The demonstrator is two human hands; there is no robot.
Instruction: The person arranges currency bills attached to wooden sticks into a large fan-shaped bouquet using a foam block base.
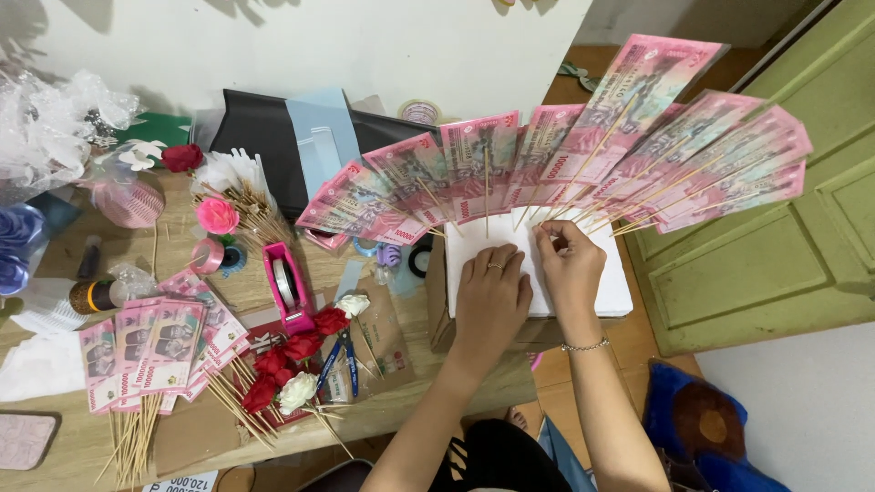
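Note:
A fan of pink banknotes (pixel 565 155) on thin wooden skewers (pixel 583 214) stands stuck in a white foam block (pixel 606 282) at the table's right end. My left hand (pixel 490 296), with a ring on it, lies flat on the foam, fingers together, holding nothing. My right hand (pixel 567 260), with a bracelet at the wrist, pinches the lower ends of the skewers where they enter the foam. The notes spread from upper left to far right above both hands.
More pink notes on skewers (pixel 155 351) lie at the left. Red and white fabric roses (pixel 292 360), a pink tape dispenser (pixel 285 284), blue scissors (pixel 344 360), tape rolls and a black folder (pixel 264 137) crowd the wooden table (pixel 383 410). A green door (pixel 775 246) stands at the right.

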